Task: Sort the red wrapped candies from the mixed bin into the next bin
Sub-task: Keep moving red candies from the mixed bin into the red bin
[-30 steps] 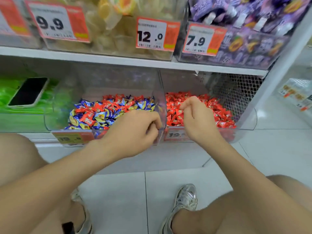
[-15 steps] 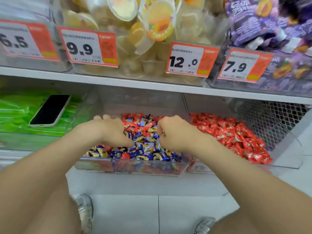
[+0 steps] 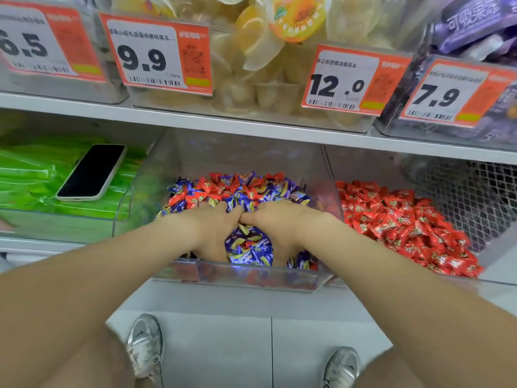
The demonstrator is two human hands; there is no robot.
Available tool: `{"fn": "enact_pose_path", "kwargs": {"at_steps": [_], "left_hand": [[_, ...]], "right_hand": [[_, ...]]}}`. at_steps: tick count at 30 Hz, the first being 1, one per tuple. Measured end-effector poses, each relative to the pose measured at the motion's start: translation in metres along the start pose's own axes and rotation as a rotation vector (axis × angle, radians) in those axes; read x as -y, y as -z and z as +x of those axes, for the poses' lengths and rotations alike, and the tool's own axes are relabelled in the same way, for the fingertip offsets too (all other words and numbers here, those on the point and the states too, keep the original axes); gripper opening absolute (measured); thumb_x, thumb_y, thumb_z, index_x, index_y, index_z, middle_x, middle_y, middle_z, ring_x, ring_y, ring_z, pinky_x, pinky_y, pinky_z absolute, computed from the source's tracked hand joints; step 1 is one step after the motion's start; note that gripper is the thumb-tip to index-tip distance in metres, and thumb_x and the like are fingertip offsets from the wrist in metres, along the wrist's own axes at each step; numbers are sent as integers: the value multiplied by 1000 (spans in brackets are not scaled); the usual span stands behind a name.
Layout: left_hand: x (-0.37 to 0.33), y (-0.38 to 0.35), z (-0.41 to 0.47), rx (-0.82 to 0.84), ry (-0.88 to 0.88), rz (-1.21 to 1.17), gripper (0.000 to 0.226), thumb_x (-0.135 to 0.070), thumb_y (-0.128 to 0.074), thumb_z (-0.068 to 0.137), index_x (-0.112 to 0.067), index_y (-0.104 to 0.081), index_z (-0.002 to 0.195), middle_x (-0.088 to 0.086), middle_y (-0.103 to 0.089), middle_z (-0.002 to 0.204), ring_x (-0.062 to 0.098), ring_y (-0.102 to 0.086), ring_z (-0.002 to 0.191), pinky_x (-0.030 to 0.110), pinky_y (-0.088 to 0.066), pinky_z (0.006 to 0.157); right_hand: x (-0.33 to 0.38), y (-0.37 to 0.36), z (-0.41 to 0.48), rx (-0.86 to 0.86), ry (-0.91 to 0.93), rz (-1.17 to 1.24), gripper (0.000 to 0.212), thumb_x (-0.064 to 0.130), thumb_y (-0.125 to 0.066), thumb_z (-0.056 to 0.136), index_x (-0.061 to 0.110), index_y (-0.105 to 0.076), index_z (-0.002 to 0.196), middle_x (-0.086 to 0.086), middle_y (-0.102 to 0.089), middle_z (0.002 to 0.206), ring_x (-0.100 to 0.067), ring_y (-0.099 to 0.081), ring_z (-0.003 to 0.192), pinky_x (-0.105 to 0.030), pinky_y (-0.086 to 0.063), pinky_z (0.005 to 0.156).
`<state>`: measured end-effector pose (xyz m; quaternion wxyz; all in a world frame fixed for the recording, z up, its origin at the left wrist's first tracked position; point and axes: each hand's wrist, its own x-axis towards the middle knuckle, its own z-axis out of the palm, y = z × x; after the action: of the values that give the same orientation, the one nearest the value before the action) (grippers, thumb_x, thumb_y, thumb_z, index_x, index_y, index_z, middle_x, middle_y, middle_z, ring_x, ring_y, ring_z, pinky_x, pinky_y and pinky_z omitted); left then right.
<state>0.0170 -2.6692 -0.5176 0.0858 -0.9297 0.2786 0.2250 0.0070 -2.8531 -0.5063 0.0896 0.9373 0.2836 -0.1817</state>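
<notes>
While both hands are sunk knuckles-up in the mixed bin (image 3: 237, 278), the red wrapped candies (image 3: 204, 189) lie scattered among blue candies (image 3: 249, 247), mostly toward the back of the heap. Each piece looks small and light, with a slick, crinkly wrapper. It would probably be best pinched across its middle or by a flat wrapper end, since a scooped handful would likely bring blue ones along. The left hand (image 3: 212, 222) and right hand (image 3: 279, 222) sit side by side, touching near the thumbs. Their fingers are pushed down into the pile and hidden, so it cannot be told whether either holds a candy. The red pieces are too many and too overlapped to count. Just to the right stands the next bin (image 3: 363, 169), one bin holding only red candies, also past counting. Farther out are one phone (image 3: 91, 170) lying on green packets (image 3: 28, 177), four price tags (image 3: 156, 51) on the shelf above, and two silver shoes (image 3: 145, 345) on the floor below.
</notes>
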Motion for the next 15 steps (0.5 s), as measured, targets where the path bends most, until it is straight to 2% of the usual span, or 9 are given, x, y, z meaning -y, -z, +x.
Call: {"fn": "enact_pose_path", "kwargs": {"at_steps": [2, 4, 6, 8, 10, 11, 13, 14, 15], "left_hand": [[4, 2, 5, -78, 8, -21, 93, -66, -82, 66, -26, -34, 134, 5, -50, 113, 31, -55, 103, 45, -54, 87], [12, 7, 6, -191, 28, -68, 90, -74, -80, 62, -31, -34, 126, 3, -55, 110, 30, -60, 100, 45, -56, 85], [19, 12, 5, -278, 47, -81, 94, -76, -77, 64, -32, -31, 133, 1, -52, 112, 31, -62, 105, 46, -56, 84], [23, 17, 6, -299, 77, -55, 101, -72, -79, 68, -31, -27, 145, 4, -47, 123, 35, -60, 114, 48, -56, 85], [22, 22, 5, -298, 139, 1, 104, -71, -81, 71, -30, -28, 151, 9, -41, 136, 39, -52, 126, 52, -54, 90], [20, 25, 2, -304, 172, 19, 103, -71, -81, 72, -29, -30, 151, 10, -39, 139, 40, -47, 129, 53, -53, 92], [13, 29, -5, -340, 203, 66, 95, -67, -82, 74, -27, -35, 148, 10, -39, 141, 40, -41, 131, 55, -49, 96], [11, 31, -8, -380, 166, 95, 88, -62, -83, 75, -27, -40, 143, 8, -42, 138, 38, -41, 130, 53, -48, 97], [9, 32, -10, -417, 77, 103, 77, -56, -85, 76, -29, -46, 137, 4, -45, 134, 33, -44, 127, 50, -47, 97]], "right_hand": [[-5, -3, 5, -85, -30, 102, 100, 44, -96, 57, 30, -47, 143, 9, -50, 80, -19, -53, 76, -37, -47, 64], [-8, -6, 11, -227, -88, 122, 89, 42, -90, 60, 31, -48, 138, 4, -58, 85, -24, -62, 81, -38, -52, 66], [-10, -3, 14, -321, -142, 191, 88, 40, -89, 64, 30, -48, 141, -3, -65, 99, -34, -67, 95, -40, -55, 71], [-13, 9, 12, -379, -183, 231, 94, 47, -94, 67, 28, -46, 146, -9, -68, 115, -38, -67, 106, -44, -57, 81], [-15, 21, 3, -379, -266, 177, 97, 52, -94, 69, 28, -44, 148, -13, -65, 122, -39, -65, 108, -46, -57, 84], [-15, 25, -1, -388, -295, 146, 87, 50, -92, 72, 26, -48, 143, -12, -64, 119, -39, -65, 104, -46, -57, 83], [-12, 28, -9, -427, -269, 137, 47, 36, -89, 76, 25, -62, 113, -7, -67, 103, -34, -66, 93, -42, -58, 77], [-11, 30, -15, -394, -234, 169, 29, 29, -87, 75, 26, -67, 95, -1, -70, 92, -26, -68, 86, -39, -59, 75], [-11, 30, -20, -299, -204, 209, 19, 24, -87, 72, 24, -71, 83, 5, -71, 78, -18, -68, 77, -35, -60, 71]]}}
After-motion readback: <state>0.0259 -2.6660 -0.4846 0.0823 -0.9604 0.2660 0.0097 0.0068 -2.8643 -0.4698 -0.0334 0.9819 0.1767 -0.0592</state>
